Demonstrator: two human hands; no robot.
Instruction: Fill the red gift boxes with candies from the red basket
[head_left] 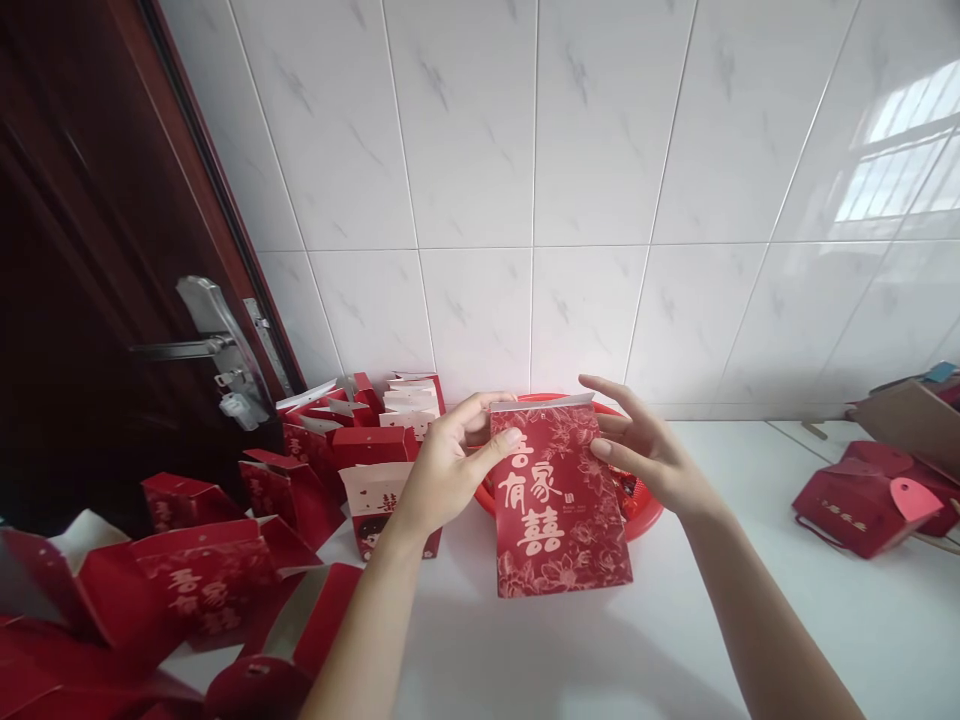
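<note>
Red bag [559, 520], top up, long axis upright (roughly)

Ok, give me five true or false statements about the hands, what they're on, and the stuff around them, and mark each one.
1. The left hand has its thumb on the front of the red gift bag. True.
2. The right hand is at the bag's left edge. False: the right hand is at its right edge.
3. A red basin sits behind the bag, partly hidden by it. True.
4. The door handle is on the right side of the picture. False: the door handle is on the left side.
5. The wall at the back is tiled. True.
</note>
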